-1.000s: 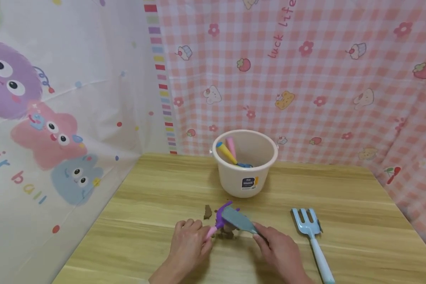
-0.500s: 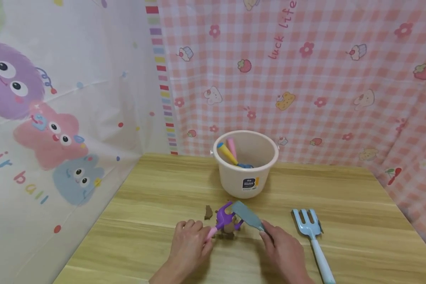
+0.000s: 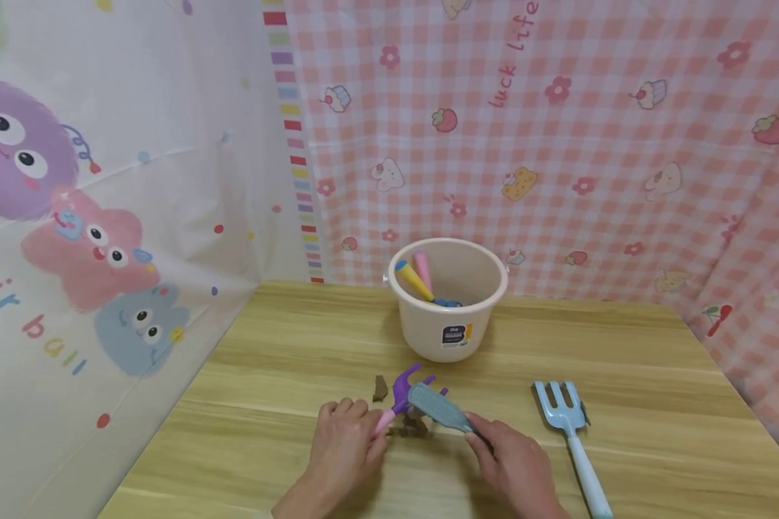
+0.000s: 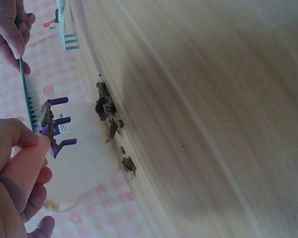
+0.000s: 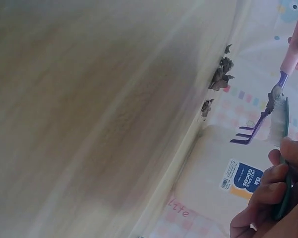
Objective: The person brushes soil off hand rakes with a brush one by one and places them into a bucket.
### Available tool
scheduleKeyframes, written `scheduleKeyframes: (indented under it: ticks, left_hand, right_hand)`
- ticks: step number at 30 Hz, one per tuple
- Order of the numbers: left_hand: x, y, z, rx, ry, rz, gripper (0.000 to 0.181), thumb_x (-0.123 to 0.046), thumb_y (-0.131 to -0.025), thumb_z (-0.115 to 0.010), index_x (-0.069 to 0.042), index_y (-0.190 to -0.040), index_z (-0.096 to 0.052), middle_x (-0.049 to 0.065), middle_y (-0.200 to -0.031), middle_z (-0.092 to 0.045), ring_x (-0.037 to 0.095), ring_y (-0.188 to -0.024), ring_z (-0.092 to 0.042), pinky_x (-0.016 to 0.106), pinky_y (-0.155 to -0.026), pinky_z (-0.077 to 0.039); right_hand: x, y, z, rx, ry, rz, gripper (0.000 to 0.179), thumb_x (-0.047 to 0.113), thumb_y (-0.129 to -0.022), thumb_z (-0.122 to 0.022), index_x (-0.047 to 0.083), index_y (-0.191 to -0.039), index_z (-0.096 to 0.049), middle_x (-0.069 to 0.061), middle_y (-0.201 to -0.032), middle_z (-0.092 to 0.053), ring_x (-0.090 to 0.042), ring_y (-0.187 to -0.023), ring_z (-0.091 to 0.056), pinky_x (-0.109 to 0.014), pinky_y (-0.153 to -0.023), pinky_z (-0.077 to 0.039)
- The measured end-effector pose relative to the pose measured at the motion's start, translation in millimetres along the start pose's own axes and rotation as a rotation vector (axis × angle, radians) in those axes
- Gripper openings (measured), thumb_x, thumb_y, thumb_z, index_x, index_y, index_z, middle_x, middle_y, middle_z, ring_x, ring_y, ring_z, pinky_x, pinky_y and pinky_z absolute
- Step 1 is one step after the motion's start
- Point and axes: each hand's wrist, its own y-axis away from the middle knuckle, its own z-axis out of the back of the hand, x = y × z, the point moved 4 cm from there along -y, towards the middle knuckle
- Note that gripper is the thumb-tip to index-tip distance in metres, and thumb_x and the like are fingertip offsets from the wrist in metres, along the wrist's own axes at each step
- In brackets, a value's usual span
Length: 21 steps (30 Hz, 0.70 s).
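- Purple fork (image 3: 401,389) hangs above the tabletop (image 3: 253,432), pink handle (image 3: 384,422) wrapped in my left grip (image 3: 345,437);
- my right grip (image 3: 516,458) grasps the brush (image 3: 440,409), bristles (image 5: 278,121) at the fork's soiled head;
- I'd steady the fork and stroke lightly towards its tines (image 4: 63,120), over the brown crumbs (image 4: 105,105) near the bucket (image 3: 425,333)

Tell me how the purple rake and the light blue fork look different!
The purple rake has a purple head with a pink handle, while the light blue fork is pale blue all over.
The purple rake is held up in the air; the light blue fork lies on the table.
Both have prongs and a handle.
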Motion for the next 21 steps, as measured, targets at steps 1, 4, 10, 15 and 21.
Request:
scheduleKeyframes:
  ticks: [1,4,10,15,21]
  left_hand:
    - [-0.1,0.1,0.1,-0.002,-0.003,-0.003,0.018,-0.023,-0.071,-0.08,-0.014,-0.084,-0.074,-0.005,-0.069,-0.055,0.014,-0.067,-0.051,0.04,-0.074,-0.048]
    - [-0.7,0.5,0.6,0.003,-0.013,-0.005,0.015,-0.023,-0.072,-0.079,-0.014,-0.083,-0.073,-0.006,-0.069,-0.054,0.013,-0.067,-0.05,0.04,-0.073,-0.048]
    - [-1.7,1.2,0.9,0.014,-0.01,-0.001,0.011,-0.021,-0.073,-0.077,-0.016,-0.077,-0.069,-0.006,-0.067,-0.051,0.013,-0.066,-0.049,0.04,-0.073,-0.048]
    - [-2.1,1.5,0.6,0.009,-0.004,-0.004,0.011,-0.021,-0.073,-0.077,-0.016,-0.076,-0.068,-0.006,-0.067,-0.051,0.013,-0.066,-0.048,0.039,-0.073,-0.047]
    - [-3.2,1.3,1.1,0.013,-0.009,0.0,0.009,-0.02,-0.073,-0.076,-0.016,-0.077,-0.069,-0.006,-0.067,-0.052,0.013,-0.066,-0.049,0.039,-0.073,-0.047]
  right_hand:
    - [-0.2,-0.2,-0.2,-0.001,0.003,-0.002,0.03,0.023,-0.089,-0.075,0.019,-0.118,-0.073,0.015,-0.071,-0.055,-0.003,-0.054,-0.038,-0.024,-0.048,-0.032]
    - [-0.9,-0.2,-0.9,-0.003,0.009,-0.014,0.03,0.023,-0.089,-0.074,0.018,-0.118,-0.073,0.014,-0.071,-0.055,-0.004,-0.054,-0.039,-0.024,-0.047,-0.032]
    - [-2.6,-0.6,-2.1,-0.02,0.023,-0.022,0.029,0.023,-0.089,-0.074,0.019,-0.117,-0.074,0.013,-0.071,-0.056,-0.005,-0.053,-0.04,-0.025,-0.046,-0.031]
    - [-4.3,-0.5,-1.9,-0.049,0.046,-0.003,0.028,0.022,-0.088,-0.074,0.017,-0.116,-0.074,0.012,-0.07,-0.056,-0.005,-0.052,-0.04,-0.025,-0.045,-0.031]
    - [-6.5,-0.3,-1.5,-0.066,0.067,0.008,0.029,0.022,-0.088,-0.074,0.017,-0.117,-0.074,0.01,-0.07,-0.057,-0.006,-0.051,-0.039,-0.025,-0.044,-0.03]
